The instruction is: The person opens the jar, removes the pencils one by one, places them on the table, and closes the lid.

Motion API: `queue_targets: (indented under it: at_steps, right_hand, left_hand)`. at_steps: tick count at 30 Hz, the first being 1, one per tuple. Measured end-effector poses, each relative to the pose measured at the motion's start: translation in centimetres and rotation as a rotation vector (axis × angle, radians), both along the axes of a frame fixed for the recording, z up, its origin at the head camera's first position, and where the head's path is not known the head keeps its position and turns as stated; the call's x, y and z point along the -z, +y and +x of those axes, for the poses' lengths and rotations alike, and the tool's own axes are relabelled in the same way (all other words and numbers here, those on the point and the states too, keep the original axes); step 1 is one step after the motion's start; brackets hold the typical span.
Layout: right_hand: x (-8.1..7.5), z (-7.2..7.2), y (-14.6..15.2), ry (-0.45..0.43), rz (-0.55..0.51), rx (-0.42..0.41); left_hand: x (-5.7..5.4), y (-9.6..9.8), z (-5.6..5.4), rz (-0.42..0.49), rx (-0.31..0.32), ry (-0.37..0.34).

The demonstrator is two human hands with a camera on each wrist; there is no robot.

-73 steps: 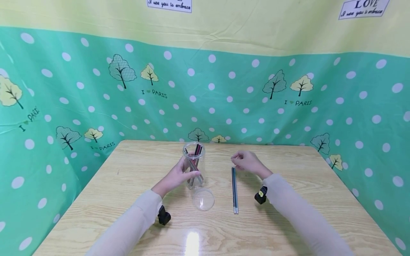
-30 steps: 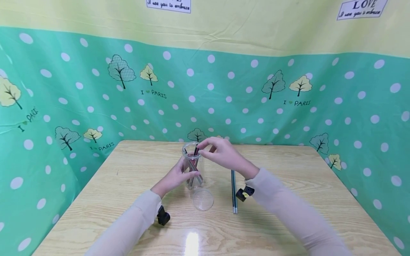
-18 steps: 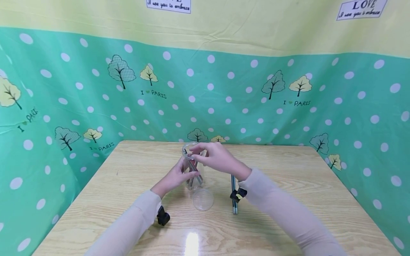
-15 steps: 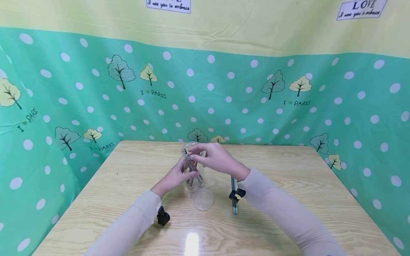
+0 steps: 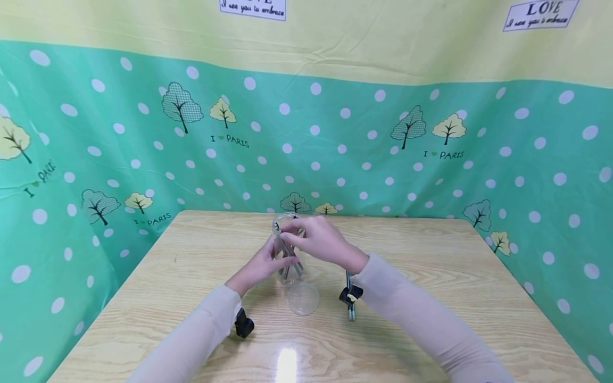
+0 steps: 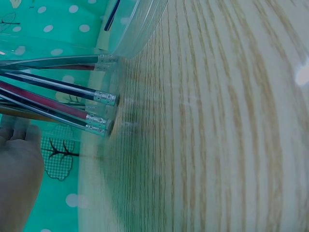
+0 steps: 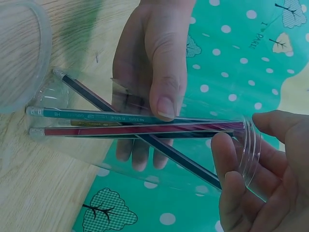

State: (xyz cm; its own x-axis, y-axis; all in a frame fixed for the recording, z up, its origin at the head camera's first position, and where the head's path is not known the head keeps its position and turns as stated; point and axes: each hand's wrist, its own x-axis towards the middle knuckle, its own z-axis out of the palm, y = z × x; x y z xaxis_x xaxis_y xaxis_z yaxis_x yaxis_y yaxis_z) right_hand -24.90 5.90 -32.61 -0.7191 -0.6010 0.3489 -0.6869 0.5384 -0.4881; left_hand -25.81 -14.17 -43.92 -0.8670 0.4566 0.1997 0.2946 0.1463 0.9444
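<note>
A clear plastic jar (image 5: pixel 290 277) stands upright on the table with several pencils (image 7: pixel 91 115) leaning in it, dark, green and red with silver eraser ends down. My left hand (image 5: pixel 260 266) grips the jar's side, thumb in front and fingers behind. At the open mouth is my right hand (image 5: pixel 323 242), thumb and fingers bent over the rim beside the upper ends of the pencils. I cannot tell whether they pinch one. In the left wrist view the pencils' eraser ends (image 6: pixel 104 98) rest near the jar's bottom.
A round clear lid (image 5: pixel 304 298) lies on the wooden table (image 5: pixel 215 234) in front of the jar. To its right lie two dark pencils (image 5: pixel 351 313), partly covered by the right wrist camera (image 5: pixel 351 294). A green and yellow printed curtain (image 5: pixel 335 133) hangs behind.
My right hand has come left from above the pencils on the table to the jar's mouth, its fingers now further over the opening. My left hand keeps its grip on the jar.
</note>
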Motion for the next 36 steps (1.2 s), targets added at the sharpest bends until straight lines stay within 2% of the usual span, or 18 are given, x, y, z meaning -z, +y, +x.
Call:
queue_targets:
  at_steps: [9, 21, 28, 36]
  right_hand:
    - [0.1, 0.1, -0.2, 0.03, -0.027, 0.016]
    - [0.0, 0.1, -0.3, 0.04, -0.062, 0.043]
    - [-0.2, -0.1, -0.1, 0.037, -0.108, 0.028]
    - [-1.7, -0.1, 0.5, 0.027, -0.165, 0.03]
  left_hand:
    - [0.1, 0.0, -0.1, 0.009, -0.001, 0.0]
    - [0.0, 0.2, -0.3, 0.061, 0.035, 0.018]
    - [-0.1, 0.2, -0.2, 0.035, 0.001, -0.013]
    - [-0.2, 0.2, 0.0, 0.009, -0.023, -0.037]
